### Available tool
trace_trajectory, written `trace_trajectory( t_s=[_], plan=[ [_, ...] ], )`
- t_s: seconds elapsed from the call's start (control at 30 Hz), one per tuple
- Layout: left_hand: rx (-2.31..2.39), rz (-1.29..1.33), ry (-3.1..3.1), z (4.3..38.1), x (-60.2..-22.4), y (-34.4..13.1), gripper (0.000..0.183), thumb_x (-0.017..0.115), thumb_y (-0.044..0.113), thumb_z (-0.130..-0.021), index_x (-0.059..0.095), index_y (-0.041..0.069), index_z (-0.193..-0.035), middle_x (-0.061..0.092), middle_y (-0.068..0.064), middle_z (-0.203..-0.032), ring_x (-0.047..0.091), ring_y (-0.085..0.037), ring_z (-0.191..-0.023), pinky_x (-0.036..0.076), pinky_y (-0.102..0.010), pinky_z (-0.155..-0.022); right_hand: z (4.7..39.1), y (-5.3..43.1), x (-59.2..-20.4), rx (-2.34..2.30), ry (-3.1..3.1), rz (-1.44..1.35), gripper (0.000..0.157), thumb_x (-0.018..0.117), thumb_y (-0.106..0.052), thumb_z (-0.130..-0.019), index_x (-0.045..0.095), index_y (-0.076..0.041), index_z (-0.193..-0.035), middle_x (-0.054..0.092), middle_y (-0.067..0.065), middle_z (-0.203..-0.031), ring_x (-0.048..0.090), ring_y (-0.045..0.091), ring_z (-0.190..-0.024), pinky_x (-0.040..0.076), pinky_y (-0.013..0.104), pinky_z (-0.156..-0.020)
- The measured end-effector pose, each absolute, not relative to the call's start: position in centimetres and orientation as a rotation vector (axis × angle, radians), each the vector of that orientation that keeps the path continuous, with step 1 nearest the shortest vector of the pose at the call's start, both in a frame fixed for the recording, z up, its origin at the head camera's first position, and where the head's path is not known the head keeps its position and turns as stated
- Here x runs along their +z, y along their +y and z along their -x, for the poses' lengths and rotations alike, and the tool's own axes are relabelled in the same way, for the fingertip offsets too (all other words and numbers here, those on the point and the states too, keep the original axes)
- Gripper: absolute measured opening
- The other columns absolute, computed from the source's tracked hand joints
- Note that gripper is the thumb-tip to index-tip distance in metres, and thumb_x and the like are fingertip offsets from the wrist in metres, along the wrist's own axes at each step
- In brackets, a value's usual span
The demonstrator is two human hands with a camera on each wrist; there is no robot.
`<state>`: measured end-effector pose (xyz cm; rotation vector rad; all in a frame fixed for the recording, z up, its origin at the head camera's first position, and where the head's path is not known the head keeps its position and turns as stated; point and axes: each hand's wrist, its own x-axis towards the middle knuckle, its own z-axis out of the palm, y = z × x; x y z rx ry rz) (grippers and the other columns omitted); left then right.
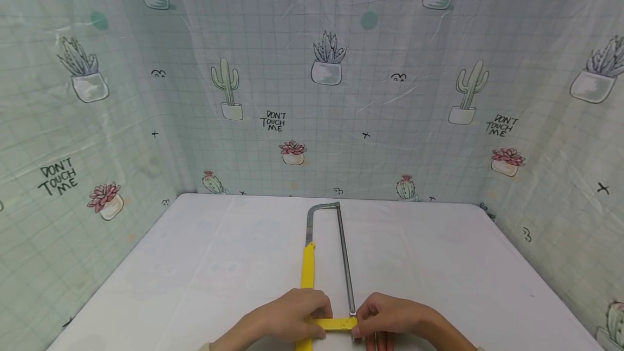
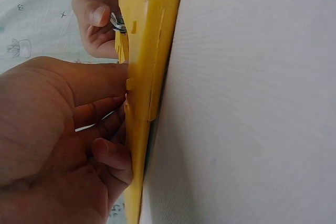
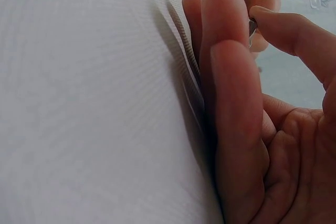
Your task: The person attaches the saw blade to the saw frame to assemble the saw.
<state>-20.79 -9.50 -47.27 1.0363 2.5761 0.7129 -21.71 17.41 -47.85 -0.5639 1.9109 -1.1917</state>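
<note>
A hacksaw (image 1: 308,267) lies flat on the white table, its curved grey end pointing away and its yellow part toward me. My left hand (image 1: 298,316) holds the near yellow part, thumb and fingers at its edge in the left wrist view. A long grey metal strip (image 1: 345,259) runs down the right side of the frame to the near yellow crosspiece (image 1: 333,324). There, my right hand (image 1: 392,313) pinches a small metal wing nut (image 2: 118,22) between thumb and forefinger. The right hand's other fingers (image 3: 236,93) extend low over the table.
Beneath the right fingers, a thin strip with a finely toothed edge (image 3: 184,43) lies by the table surface. The white table (image 1: 234,248) is enclosed at the back and sides by a cactus-printed curtain (image 1: 370,96).
</note>
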Motion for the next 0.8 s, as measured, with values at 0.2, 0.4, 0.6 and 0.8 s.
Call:
trace_trajectory(
  t_s=[0.2, 0.4, 0.6, 0.8],
  plan=[
    [0.716, -1.047, 2.576, 20.73, -47.24, -9.56, 0.016, 0.079, 0.026, -0.090, 0.069, 0.026, -0.102, 0.061, 0.021, -0.090, 0.053, 0.006, -0.081, 0.048, -0.017, -0.075, 21.75, 17.44, -47.96, -1.192, 1.915, 0.565, 0.022, 0.067, -0.026, -0.096, 0.073, -0.006, -0.087, 0.068, -0.004, -0.065, 0.055, 0.002, -0.048, 0.047, 0.015, -0.048],
    [0.723, -1.046, 2.576, 20.73, -47.31, -9.56, 0.016, 0.080, 0.026, -0.089, 0.069, 0.026, -0.101, 0.060, 0.021, -0.090, 0.053, 0.006, -0.081, 0.048, -0.017, -0.075, 21.88, 17.48, -48.12, -1.192, 1.903, 0.573, 0.020, 0.067, -0.025, -0.096, 0.074, -0.007, -0.089, 0.068, -0.005, -0.065, 0.055, 0.002, -0.049, 0.047, 0.015, -0.048],
    [0.729, -1.039, 2.569, 20.75, -47.30, -9.54, 0.016, 0.079, 0.026, -0.090, 0.070, 0.026, -0.102, 0.061, 0.021, -0.090, 0.053, 0.006, -0.081, 0.048, -0.017, -0.075, 21.92, 17.51, -48.08, -1.198, 1.890, 0.572, 0.022, 0.066, -0.024, -0.096, 0.074, -0.005, -0.092, 0.067, -0.004, -0.066, 0.055, 0.002, -0.049, 0.047, 0.015, -0.050],
    [0.726, -1.032, 2.572, 20.76, -47.35, -9.51, 0.016, 0.079, 0.026, -0.090, 0.070, 0.026, -0.102, 0.061, 0.021, -0.090, 0.053, 0.005, -0.081, 0.048, -0.017, -0.075, 22.08, 17.57, -48.04, -1.204, 1.864, 0.582, 0.023, 0.065, -0.022, -0.095, 0.074, 0.000, -0.094, 0.068, -0.005, -0.067, 0.056, 0.000, -0.049, 0.048, 0.014, -0.049]
  ],
)
